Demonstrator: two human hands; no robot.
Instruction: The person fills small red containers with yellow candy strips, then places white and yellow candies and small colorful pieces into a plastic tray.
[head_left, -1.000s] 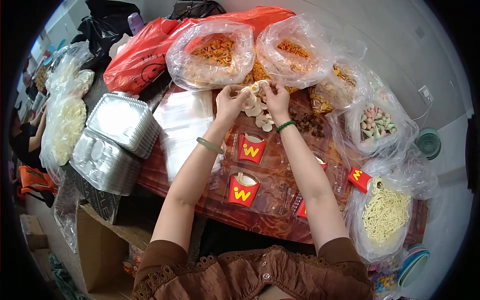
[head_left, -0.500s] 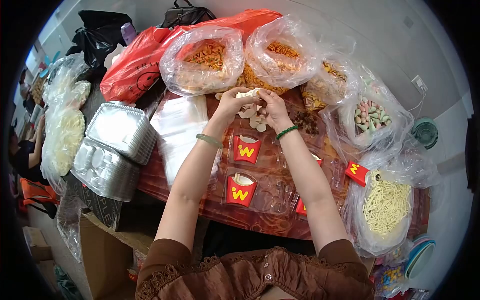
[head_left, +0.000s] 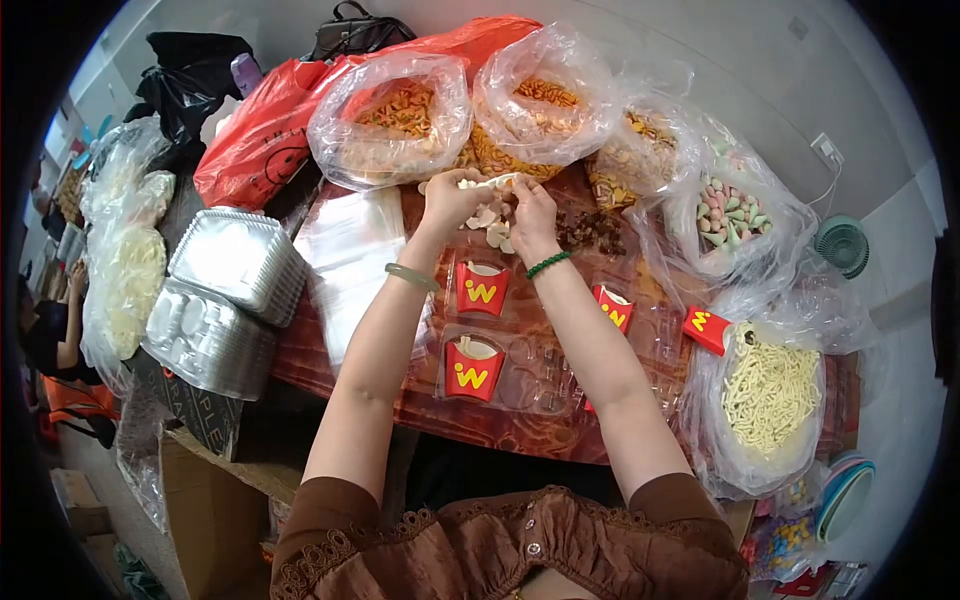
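Observation:
My left hand (head_left: 452,203) is closed, its fingertips pinching one end of a whitish strip-like piece (head_left: 490,183) whose kind I cannot make out. The other end is gripped by my right hand (head_left: 533,212), so both hands hold it just above the table. Flat white round pieces (head_left: 496,227) lie loose below and between my hands. To the right of them is a small heap of dark brown bits (head_left: 592,233). Nearer me, a red carton with a yellow logo (head_left: 481,288) and a second red carton (head_left: 473,368) lie in clear plastic trays, pale sticks showing at their tops.
Open clear bags of orange snacks (head_left: 405,115) line the back. At right are a bag of pastel cone-shaped sweets (head_left: 728,212) and a bag of pale sticks (head_left: 768,400). Clear plastic boxes (head_left: 240,262) are stacked left, beside flat clear bags (head_left: 352,265). Another person (head_left: 60,320) is far left.
The view has shifted slightly, so the table's things appear further left and up. Both hands stay together on the whitish piece, the right hand now turned more upright.

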